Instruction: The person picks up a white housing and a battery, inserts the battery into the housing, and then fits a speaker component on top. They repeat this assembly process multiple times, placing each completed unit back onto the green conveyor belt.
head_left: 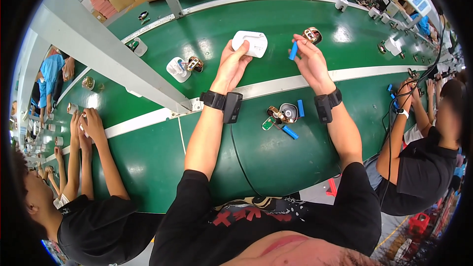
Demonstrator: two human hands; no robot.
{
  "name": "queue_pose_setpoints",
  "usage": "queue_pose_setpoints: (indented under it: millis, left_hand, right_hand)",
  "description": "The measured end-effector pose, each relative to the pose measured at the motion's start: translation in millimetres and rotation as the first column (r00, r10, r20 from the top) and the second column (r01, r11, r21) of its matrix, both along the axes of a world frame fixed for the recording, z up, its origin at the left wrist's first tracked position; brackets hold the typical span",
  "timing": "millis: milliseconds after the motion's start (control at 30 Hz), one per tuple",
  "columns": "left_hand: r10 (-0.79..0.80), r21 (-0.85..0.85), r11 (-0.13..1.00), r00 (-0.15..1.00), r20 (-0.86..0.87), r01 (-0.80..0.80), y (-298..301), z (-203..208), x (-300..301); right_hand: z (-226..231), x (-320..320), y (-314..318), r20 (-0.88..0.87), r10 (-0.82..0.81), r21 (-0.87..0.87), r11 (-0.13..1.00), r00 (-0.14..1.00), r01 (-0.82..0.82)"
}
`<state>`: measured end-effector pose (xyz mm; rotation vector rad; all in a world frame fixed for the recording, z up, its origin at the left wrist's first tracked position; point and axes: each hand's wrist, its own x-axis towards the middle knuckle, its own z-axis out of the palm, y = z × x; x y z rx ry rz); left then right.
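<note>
My left hand (pixel 230 68) grips a white plastic housing (pixel 257 44), its hollowed side facing up and the thumb lying over its edge. Between the fingers of my right hand (pixel 314 69) is a blue cylindrical battery (pixel 293 50). Just beyond those fingers shows a copper-coloured part with a dark middle (pixel 312 35); whether it is joined to the battery I cannot tell. Nearer me, between my forearms, lies a copper-and-grey assembly (pixel 285 113) with a green circuit board (pixel 268 123). Two blue batteries, one upper (pixel 300 108) and one lower (pixel 289 132), lie beside it.
Left of my hand stand another white housing (pixel 177 70) and a copper-coloured assembly (pixel 195 64). A grey metal post (pixel 113 54) rises on the left. Co-workers sit on both sides and across the green table (pixel 221 143). A black cable (pixel 240 157) runs from my left wrist.
</note>
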<state>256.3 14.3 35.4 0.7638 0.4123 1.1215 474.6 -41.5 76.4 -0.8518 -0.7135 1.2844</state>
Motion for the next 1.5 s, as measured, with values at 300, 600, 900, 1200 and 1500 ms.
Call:
queue_pose_setpoints:
  millis: [300, 600, 900, 1200, 1500]
  left_hand:
    - [-0.11, 0.174, 0.978, 0.993, -0.036, 0.115, -10, 9, 4]
    - [0.21, 0.425, 0.904, 0.915, -0.344, -0.048, -9, 7, 15]
    - [0.377, 0.591, 0.805, 0.814, -0.443, -0.051, -15, 3, 29]
    - [0.349, 0.569, 0.821, 0.822, -0.45, -0.037, -15, 4, 29]
    - [0.308, 0.536, 0.844, 0.805, -0.507, 0.015, -19, 7, 29]
  right_hand:
    - [10, -3, -7, 0.355, -0.144, 0.21, 0.975, 0.924, 0.071]
    - [9, -9, -8, 0.318, -0.106, 0.32, 0.947, 0.942, -0.002]
    - [12, -14, -13, 0.431, -0.194, 0.337, 0.941, 0.882, 0.042]
    - [21, -12, -15, 0.544, -0.261, 0.402, 0.915, 0.797, 0.025]
    - [16, -11, -15, 0.586, -0.254, 0.413, 0.91, 0.769, -0.015]
